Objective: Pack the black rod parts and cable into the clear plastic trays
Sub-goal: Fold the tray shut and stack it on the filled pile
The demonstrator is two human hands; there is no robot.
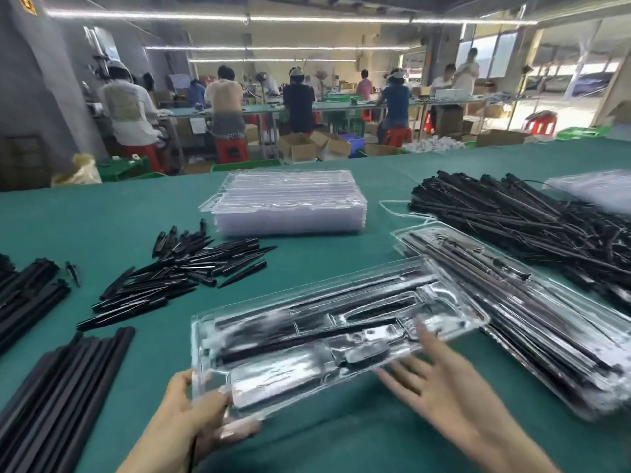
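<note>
On the green table (112,216) in front of you, your left hand (191,409) grips the near left corner of a clear tray (327,332), thumb curled over the rim and fingers underneath, so that end sits lifted and the tray runs away to the upper right. Black rods (307,332) lie lengthwise in its moulded channels, and a darker part sits in the pocket near your right hand; the tray is blurred, so you cannot pick out a cable inside it. Your right hand (433,380) is open, fingers straight and spread, just beside the tray's near long edge, its fingertips at or under the rim; you cannot tell whether they touch.

To the right, touching the tray's far end, lies a stack of filled trays (532,312). Behind that sits a heap of long rods with thin cable (519,213) tangled through it. A stack of empty trays (290,203) stands at the middle of the table, well apart from your hands. Left of centre is a pile of short pointed spikes (184,271), and thick black tubes (65,387) lie at your near left.
</note>
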